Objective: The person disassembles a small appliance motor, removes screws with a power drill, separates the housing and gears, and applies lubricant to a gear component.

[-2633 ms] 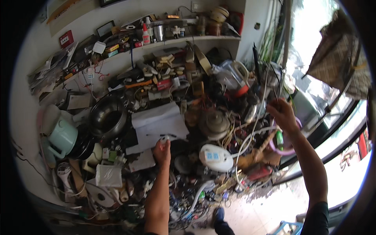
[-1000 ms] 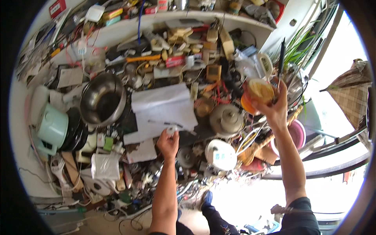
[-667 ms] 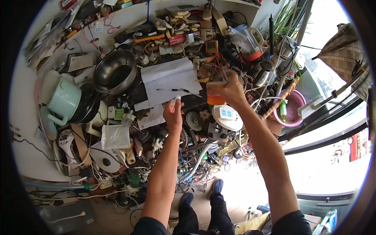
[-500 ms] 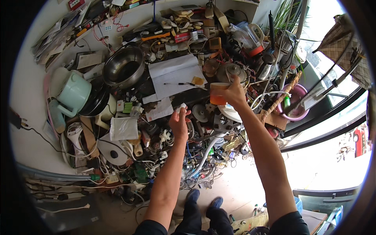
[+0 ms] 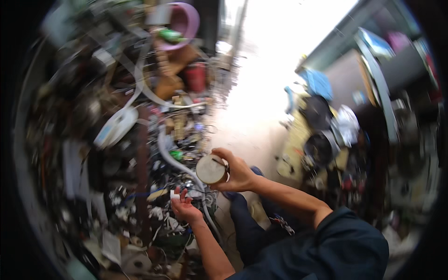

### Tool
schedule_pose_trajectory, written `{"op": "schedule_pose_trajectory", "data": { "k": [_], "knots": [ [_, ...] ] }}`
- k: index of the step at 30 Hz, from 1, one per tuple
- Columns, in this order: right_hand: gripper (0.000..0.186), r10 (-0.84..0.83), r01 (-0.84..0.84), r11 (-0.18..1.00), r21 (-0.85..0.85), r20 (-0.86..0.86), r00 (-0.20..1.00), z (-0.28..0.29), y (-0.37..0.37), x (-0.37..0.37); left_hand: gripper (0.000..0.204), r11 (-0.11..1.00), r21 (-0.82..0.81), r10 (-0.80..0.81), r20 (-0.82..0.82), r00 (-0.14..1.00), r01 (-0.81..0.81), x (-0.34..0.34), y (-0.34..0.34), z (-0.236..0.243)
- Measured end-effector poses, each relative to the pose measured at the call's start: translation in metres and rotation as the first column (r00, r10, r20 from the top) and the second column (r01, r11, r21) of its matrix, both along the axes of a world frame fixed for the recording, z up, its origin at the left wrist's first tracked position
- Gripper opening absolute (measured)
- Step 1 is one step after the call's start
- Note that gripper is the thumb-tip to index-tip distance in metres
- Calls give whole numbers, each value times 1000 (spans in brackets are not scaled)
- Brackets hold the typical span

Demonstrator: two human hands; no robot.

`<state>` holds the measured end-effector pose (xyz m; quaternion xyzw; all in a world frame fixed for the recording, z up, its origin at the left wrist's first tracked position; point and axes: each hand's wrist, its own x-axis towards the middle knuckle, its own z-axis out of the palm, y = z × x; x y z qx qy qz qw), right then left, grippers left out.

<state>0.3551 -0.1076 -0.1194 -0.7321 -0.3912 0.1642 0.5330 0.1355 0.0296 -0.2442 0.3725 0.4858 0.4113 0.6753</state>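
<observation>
My right hand (image 5: 239, 173) is wrapped round the side of a squat round jar (image 5: 209, 170). Its flat top is pale, with a short dark mark or stick near the edge, and it faces up. Lower and to the left, my left hand (image 5: 185, 208) is palm up, fingers curled, with a small white piece (image 5: 174, 194) pinched at the fingertips. I cannot make out what kind of piece it is. The two hands are apart. Under them runs a white hose (image 5: 173, 161) across a heap of small parts.
Blurred clutter fills the left side, with a white power strip (image 5: 116, 127) and a pink basin (image 5: 189, 21). Pale floor (image 5: 252, 112) runs up the middle. On the right are a yellowish board (image 5: 291, 161), black round pots (image 5: 321, 148) and a white plastic bag (image 5: 346, 125).
My view has swung right, away from the workbench toward the floor and the right side. The jar, still in my right hand, has come in close to my body. My left hand keeps the white piece.
</observation>
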Motion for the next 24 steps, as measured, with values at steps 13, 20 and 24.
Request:
{"op": "schedule_pose_trajectory", "data": {
  "k": [13,20,24],
  "knots": [
    [92,-741,727,576,-372,137,657,-175,-334,-10,50,692,-340,-670,25,742,637,127,-202,-106],
    [87,-729,761,547,-349,249,638,-265,-392,124,50,591,-262,-762,130,634,763,225,-289,-197],
    [92,-675,732,543,-410,305,672,-322,-412,162,52,563,-352,-691,295,660,748,288,-338,-258]
  ]
}}
